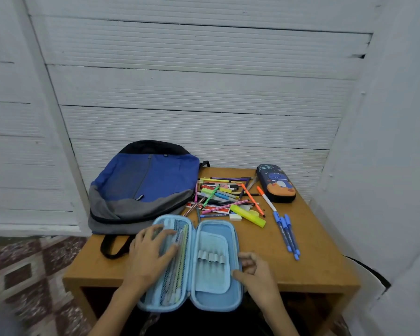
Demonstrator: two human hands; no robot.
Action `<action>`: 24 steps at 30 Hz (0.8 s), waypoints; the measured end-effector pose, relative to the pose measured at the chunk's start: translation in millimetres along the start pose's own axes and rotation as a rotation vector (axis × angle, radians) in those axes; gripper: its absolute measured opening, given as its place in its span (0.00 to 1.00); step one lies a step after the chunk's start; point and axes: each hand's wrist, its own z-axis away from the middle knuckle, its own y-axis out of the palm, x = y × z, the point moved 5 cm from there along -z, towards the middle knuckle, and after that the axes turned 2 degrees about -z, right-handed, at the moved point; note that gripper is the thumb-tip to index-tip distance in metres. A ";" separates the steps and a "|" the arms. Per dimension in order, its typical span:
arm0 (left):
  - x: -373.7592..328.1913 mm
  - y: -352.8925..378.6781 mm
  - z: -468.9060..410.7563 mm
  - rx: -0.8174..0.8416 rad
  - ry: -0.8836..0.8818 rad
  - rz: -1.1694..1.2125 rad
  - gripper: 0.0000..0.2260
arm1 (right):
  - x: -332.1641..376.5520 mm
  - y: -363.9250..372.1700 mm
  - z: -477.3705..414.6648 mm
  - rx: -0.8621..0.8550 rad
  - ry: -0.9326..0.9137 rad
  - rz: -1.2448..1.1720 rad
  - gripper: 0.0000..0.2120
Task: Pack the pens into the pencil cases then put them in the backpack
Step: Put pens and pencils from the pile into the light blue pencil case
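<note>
A light blue pencil case (214, 260) lies open flat at the table's front edge. Its left half has a mesh pocket holding several pens. My left hand (150, 251) rests flat on that mesh pocket, fingers spread. My right hand (255, 270) grips the case's right rim, thumb inside and fingers curled. A pile of coloured pens and markers (222, 197) lies behind the case, with a yellow highlighter (249, 215) at its near edge. Three blue pens (287, 235) lie to the right. A dark blue cartoon pencil case (275, 183) sits shut at the back right. A blue and grey backpack (141, 185) lies at the back left, zipped.
The small wooden table (320, 260) stands against a white panelled wall (204, 93). A white eraser (235, 217) lies near the highlighter. The backpack's black strap (112, 248) loops over the table's left front. Patterned floor tiles (22, 275) show at the left.
</note>
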 end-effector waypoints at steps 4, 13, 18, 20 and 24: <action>-14.0 10.8 -5.6 0.185 0.002 -0.035 0.28 | -2.6 -2.7 -5.2 -0.015 0.012 0.002 0.15; -34.5 6.4 -28.8 0.398 -0.052 -0.288 0.28 | -8.7 -6.2 -18.9 -0.045 -0.015 0.037 0.15; -32.9 9.0 -35.3 0.455 -0.069 -0.277 0.27 | -8.9 -9.5 -23.2 0.005 -0.026 0.046 0.15; -30.5 9.1 -37.3 0.457 -0.063 -0.258 0.26 | -8.5 -9.6 -24.7 0.002 -0.037 0.038 0.14; -27.1 13.0 -40.0 0.453 -0.042 -0.234 0.25 | -9.8 -8.4 -27.0 -0.038 -0.034 -0.008 0.14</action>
